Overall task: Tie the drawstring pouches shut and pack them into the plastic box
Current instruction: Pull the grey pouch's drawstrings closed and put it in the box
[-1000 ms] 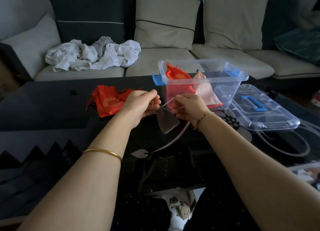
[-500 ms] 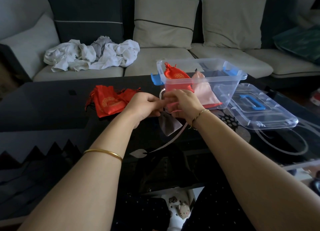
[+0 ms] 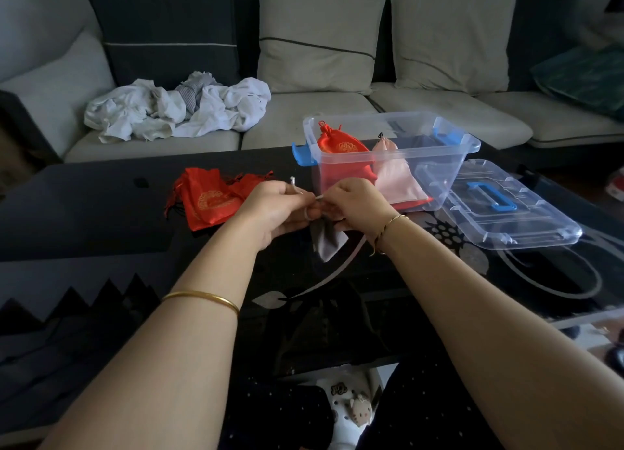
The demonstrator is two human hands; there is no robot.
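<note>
Here the left hand (image 3: 273, 209) and the right hand (image 3: 354, 203) meet knuckle to knuckle, each pinching a run of the white drawstring (image 3: 294, 186) between curled fingers. A loop of the cord appears to sit round one left finger. The grey pouch (image 3: 329, 243) hangs by its neck just under them, and I cannot tell whether its lower corner touches the dark table (image 3: 84, 206).

To tie it well, I judge that both cords should be drawn apart evenly until the neck gathers fully. The knot should then be snugged down against the fabric.

Just beyond the hands stands the plastic box (image 3: 432, 179), open, with a red pouch (image 3: 341, 149) and a pink pouch (image 3: 395, 179) leaning inside. Its lid (image 3: 506, 213) lies to its right. The loose red pouches (image 3: 206, 199) wait on the table, left of the hands.
</note>
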